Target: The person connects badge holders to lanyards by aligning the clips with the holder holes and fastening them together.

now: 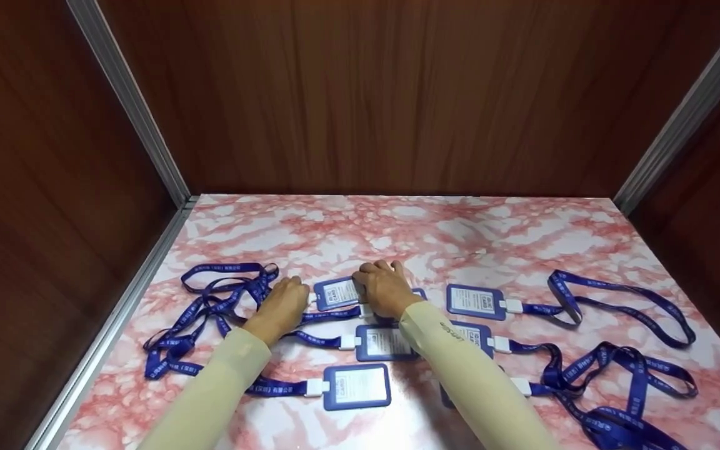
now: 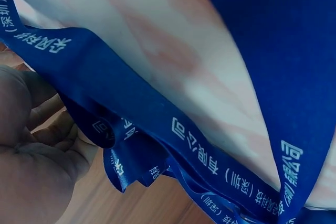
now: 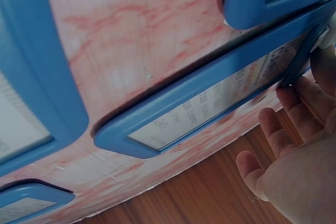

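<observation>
Blue-framed ID badges on blue printed lanyards lie in two columns. In the head view my left hand (image 1: 282, 306) grips the lanyard close to the white clip of the farthest badge in the left column (image 1: 337, 294). Blue strap (image 2: 131, 87) crosses in front of its curled fingers in the left wrist view. My right hand (image 1: 385, 289) pinches that badge's right end, its last fingers spread. Beneath the right palm lies a second badge (image 3: 210, 93), partly covered in the head view, with the fingertips (image 3: 286, 98) at its clip end.
Nearer me in the left column are a badge (image 1: 385, 344) and another badge (image 1: 360, 387). The right column's far badge (image 1: 475, 301) lies flat; my right forearm covers parts of those below. Tangled lanyards (image 1: 210, 306) spread left, looped lanyards (image 1: 622, 369) right. Wooden panels (image 1: 397, 100) enclose the marbled table (image 1: 397, 234).
</observation>
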Tool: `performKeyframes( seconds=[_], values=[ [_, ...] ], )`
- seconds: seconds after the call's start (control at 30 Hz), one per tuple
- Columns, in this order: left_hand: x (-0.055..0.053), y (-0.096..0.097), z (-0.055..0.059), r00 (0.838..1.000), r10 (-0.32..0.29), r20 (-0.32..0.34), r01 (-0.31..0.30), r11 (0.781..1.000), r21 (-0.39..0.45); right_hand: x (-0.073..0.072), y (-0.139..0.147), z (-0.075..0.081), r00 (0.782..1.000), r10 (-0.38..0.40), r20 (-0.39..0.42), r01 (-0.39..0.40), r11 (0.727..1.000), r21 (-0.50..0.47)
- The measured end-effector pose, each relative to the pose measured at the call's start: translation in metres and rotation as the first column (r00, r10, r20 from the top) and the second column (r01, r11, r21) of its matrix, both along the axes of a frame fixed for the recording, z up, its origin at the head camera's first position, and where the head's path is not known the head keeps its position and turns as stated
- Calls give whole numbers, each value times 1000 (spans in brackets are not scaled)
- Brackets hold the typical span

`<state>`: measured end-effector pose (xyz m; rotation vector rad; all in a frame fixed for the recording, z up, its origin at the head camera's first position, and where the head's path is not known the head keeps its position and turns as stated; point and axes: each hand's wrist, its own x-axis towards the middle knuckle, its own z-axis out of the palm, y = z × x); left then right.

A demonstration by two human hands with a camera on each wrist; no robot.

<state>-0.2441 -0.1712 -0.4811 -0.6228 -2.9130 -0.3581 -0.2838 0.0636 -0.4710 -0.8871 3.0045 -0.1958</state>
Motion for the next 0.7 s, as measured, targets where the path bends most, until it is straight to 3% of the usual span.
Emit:
performKeyframes(
  seconds=[0.7],
  values=[
    [-2, 2, -1, 999, -35, -13, 35, 999, 14, 0, 0, -2, 1000, 6, -3, -6, 999, -34]
  ],
)
